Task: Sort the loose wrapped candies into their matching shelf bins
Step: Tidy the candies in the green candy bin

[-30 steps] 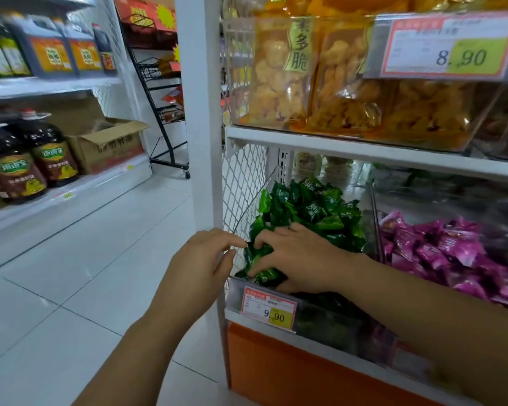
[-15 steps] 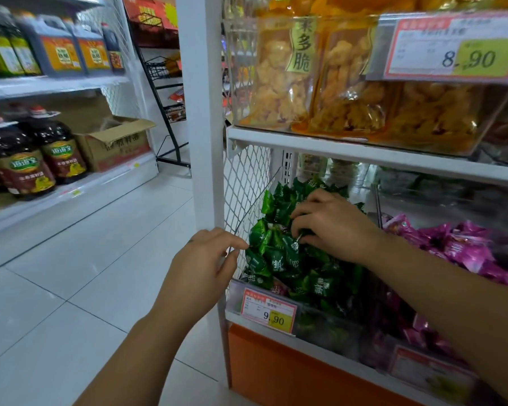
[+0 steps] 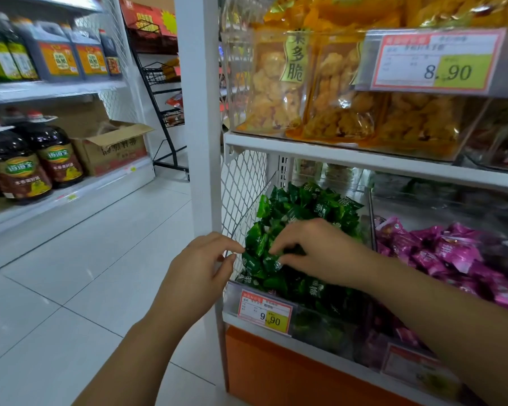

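Observation:
A clear shelf bin (image 3: 320, 328) holds a heap of green wrapped candies (image 3: 311, 206). To its right a second bin holds pink wrapped candies (image 3: 449, 253). My right hand (image 3: 320, 250) lies on the front of the green heap, its fingers curled and pinching a green candy (image 3: 272, 263). My left hand (image 3: 201, 271) hovers just outside the bin's left front corner, fingers loosely bent, fingertips close to the green candies, holding nothing that I can see.
A white upright post (image 3: 198, 112) stands left of the bins. Bags of yellow snacks (image 3: 335, 92) fill the shelf above. A price tag (image 3: 264, 313) hangs on the green bin's front. Oil bottles (image 3: 27, 168) and a cardboard box (image 3: 115, 148) line the aisle's left shelf.
My right hand came down from the top of the green heap toward its front left, now pinching a candy there. My left hand stayed near the bin's corner.

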